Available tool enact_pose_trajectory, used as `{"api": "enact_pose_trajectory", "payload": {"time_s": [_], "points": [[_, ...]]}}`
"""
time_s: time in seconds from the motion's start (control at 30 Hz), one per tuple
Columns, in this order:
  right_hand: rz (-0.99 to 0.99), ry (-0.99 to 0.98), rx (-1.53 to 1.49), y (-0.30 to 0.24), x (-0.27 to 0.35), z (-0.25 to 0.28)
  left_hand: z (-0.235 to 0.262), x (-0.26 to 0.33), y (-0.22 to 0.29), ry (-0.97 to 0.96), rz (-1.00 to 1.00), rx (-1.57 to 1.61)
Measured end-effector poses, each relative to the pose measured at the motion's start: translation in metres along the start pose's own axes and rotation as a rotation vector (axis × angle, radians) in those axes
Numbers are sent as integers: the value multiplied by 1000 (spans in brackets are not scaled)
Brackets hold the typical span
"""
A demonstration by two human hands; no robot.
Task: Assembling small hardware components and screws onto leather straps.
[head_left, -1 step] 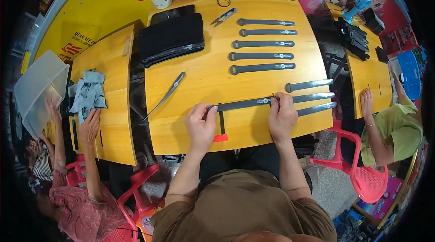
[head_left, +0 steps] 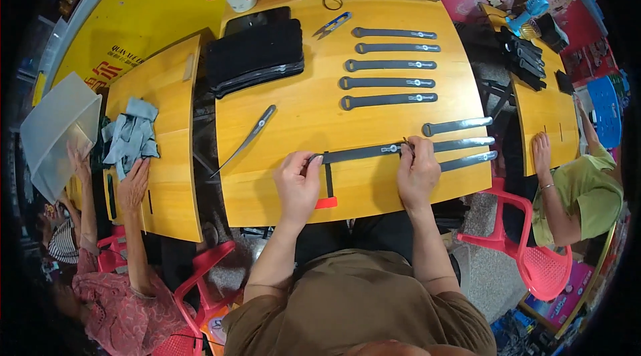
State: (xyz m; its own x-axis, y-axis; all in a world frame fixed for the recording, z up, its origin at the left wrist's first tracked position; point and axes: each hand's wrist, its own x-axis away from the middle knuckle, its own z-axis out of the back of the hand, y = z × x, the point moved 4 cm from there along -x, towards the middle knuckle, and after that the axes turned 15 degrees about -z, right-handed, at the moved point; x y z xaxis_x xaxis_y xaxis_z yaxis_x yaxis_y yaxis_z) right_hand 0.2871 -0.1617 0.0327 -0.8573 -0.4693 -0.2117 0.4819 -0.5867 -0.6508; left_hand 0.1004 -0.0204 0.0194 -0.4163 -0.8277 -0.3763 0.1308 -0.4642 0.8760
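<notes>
A long, flat, dark-grey strap [head_left: 357, 154] is held straight crosswise over the yellow wooden desk [head_left: 374, 186], between the two grips. Its left end is pinched between thumb and fingers of the left grip [head_left: 298, 181]; its other end is pinched by the right grip [head_left: 419, 168]. Both forearms are angled inward, elbows bent. White lettering with a round mark is printed on the strap, just left of the right grip. Similar printing is borne by five dark-grey ring-ended straps [head_left: 387, 83], laid in a column beyond the grips. Three more dark-grey straps [head_left: 461, 144] are laid just beside the right grip. Dark and red lettering is carried by a yellow wall panel [head_left: 153, 16], well beyond the left grip.
</notes>
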Motion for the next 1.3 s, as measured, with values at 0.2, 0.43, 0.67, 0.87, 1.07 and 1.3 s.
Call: {"api": "enact_pose_trajectory", "payload": {"time_s": [0.2, 0.43, 0.67, 0.87, 1.07, 1.3], "points": [[16, 23, 23, -8, 1, -3, 6, 1, -3, 25, 9, -82], [9, 20, 31, -6, 3, 8, -3, 0, 5, 1, -97, -206], [46, 43, 34, -12, 6, 4, 7, 4, 8, 34, -114, -238], [56, 49, 60, -4, 3, 4, 1, 3, 2, 55, -231, -286], [171, 209, -73, -7, 8, 2, 32, 5, -2, 94, -263, -241], [291, 348, -125, -14, 17, 17, 93, -39, 18, 92, -325, -935]]}}
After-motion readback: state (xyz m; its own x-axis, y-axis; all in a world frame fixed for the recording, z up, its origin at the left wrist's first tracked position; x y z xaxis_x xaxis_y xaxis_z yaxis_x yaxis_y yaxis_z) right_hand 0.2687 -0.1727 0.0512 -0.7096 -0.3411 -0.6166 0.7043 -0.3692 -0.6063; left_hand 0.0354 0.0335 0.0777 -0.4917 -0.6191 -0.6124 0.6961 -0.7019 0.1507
